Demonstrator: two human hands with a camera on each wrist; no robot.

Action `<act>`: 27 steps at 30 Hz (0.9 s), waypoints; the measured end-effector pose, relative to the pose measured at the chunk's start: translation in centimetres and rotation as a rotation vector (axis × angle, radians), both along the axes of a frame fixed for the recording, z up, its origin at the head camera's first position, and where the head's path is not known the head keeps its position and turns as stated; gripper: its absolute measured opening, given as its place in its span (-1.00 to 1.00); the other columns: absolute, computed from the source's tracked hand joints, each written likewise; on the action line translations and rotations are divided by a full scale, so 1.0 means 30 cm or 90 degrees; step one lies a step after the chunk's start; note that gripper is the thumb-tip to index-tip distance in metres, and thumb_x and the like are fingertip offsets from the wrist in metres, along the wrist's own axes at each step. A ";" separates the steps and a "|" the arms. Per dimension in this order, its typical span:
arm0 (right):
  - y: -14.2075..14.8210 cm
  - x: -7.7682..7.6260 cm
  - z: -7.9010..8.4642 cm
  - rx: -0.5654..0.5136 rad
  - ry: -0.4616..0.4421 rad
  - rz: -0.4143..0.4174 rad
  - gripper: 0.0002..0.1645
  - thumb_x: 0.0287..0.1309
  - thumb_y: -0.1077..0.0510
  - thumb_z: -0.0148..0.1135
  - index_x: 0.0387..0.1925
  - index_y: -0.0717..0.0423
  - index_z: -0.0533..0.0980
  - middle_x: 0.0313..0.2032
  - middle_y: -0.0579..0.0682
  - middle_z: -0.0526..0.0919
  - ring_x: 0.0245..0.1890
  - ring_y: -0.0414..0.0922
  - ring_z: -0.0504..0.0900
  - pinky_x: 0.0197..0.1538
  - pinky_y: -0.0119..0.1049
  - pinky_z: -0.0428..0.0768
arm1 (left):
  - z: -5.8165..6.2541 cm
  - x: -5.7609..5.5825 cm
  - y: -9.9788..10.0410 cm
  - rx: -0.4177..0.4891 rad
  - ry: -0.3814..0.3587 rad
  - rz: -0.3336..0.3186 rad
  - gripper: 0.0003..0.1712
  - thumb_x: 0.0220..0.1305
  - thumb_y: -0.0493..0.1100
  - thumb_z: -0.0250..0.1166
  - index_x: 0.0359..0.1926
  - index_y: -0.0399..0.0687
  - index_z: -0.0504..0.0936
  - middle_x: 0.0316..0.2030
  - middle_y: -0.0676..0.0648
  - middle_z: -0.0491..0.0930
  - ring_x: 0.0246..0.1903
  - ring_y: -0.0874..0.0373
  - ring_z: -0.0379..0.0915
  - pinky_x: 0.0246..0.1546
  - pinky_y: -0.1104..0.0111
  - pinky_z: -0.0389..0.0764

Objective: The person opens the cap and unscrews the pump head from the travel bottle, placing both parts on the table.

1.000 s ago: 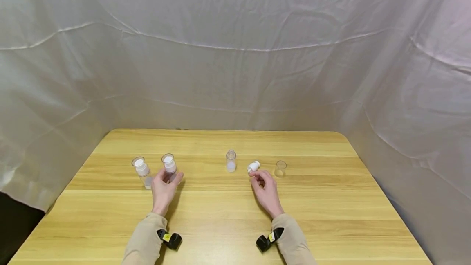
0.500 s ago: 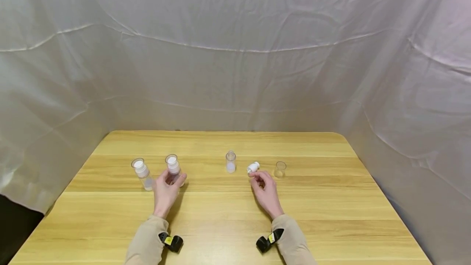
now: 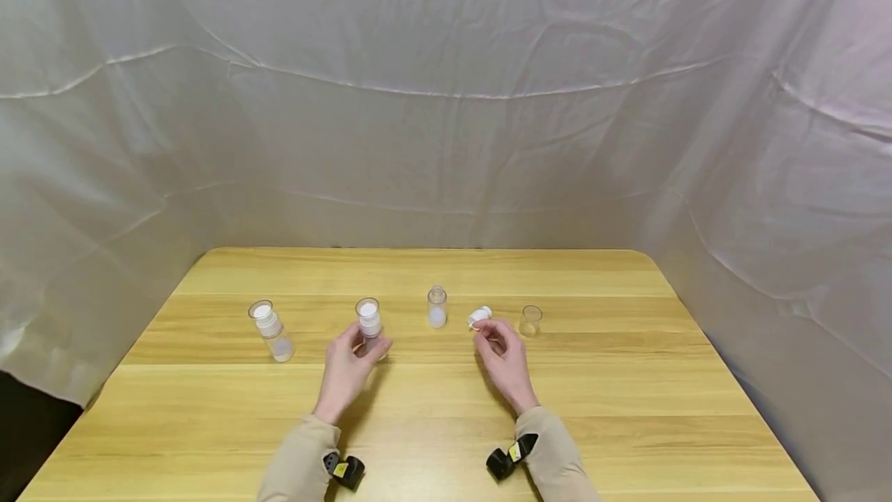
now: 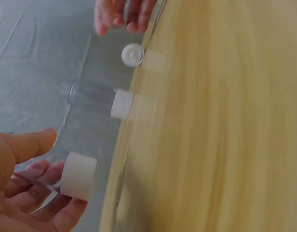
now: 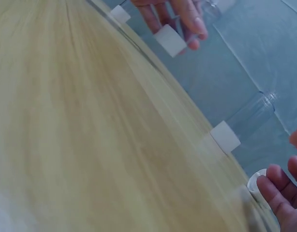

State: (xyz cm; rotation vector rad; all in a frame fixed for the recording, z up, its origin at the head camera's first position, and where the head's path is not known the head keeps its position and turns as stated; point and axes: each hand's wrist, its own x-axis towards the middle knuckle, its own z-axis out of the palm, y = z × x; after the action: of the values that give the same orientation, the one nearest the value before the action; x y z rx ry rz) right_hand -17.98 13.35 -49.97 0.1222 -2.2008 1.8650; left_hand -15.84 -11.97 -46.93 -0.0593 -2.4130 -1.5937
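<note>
My left hand (image 3: 351, 370) grips a clear bottle (image 3: 369, 324) with a white pump top under a clear cap. The white base (image 4: 78, 176) of this bottle hangs above the tabletop in the left wrist view. My right hand (image 3: 505, 359) is beside a white pump top (image 3: 479, 316) lying on the table, its fingers loosely bent with nothing between them. The left wrist view shows a gap between those fingers and the pump top. Between the hands, an uncapped clear bottle (image 3: 437, 308) stands upright. A clear cap (image 3: 531, 320) sits right of the pump top.
Another capped pump bottle (image 3: 272, 331) stands at the left on the wooden table (image 3: 432, 424). Grey cloth (image 3: 446, 138) hangs behind the table and along both sides.
My left hand has carried the held bottle to the right, away from the other capped bottle and closer to the uncapped one. The right hand has hardly moved.
</note>
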 end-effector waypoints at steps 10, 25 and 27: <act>-0.001 0.010 0.021 -0.044 0.085 0.084 -0.70 0.25 0.41 0.24 0.02 0.40 0.54 -0.09 0.39 0.58 -0.13 -0.37 0.60 -0.02 -0.56 0.66 | 0.003 0.030 0.069 0.020 -0.015 -0.113 -0.60 0.19 -0.32 0.43 0.04 -0.36 0.61 -0.01 -0.36 0.69 0.06 -0.23 0.64 0.10 0.16 0.72; -0.014 0.056 0.143 -0.057 0.174 0.335 -0.40 0.21 0.43 0.27 0.25 0.47 0.32 0.13 -0.13 0.54 0.16 -0.05 0.56 0.28 -0.11 0.65 | -0.023 0.045 0.113 -0.016 -0.026 -0.242 -0.61 0.16 -0.28 0.45 0.01 -0.29 0.62 -0.04 -0.32 0.70 0.04 -0.24 0.65 0.15 0.05 0.69; -0.019 0.066 0.160 -0.040 0.174 0.358 -0.38 0.19 0.43 0.30 0.25 0.49 0.31 0.15 -0.10 0.53 0.18 -0.04 0.55 0.29 -0.14 0.64 | -0.025 0.049 0.115 -0.018 -0.032 -0.271 -0.60 0.18 -0.27 0.44 0.04 -0.31 0.61 -0.02 -0.33 0.69 0.04 -0.24 0.65 0.15 0.03 0.68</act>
State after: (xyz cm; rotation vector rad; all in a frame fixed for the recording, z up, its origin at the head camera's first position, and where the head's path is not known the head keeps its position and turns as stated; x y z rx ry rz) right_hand -16.01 12.77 -45.17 1.0111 -2.0463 2.0211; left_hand -14.38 -8.52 -47.67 -0.5803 -2.5856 -1.7418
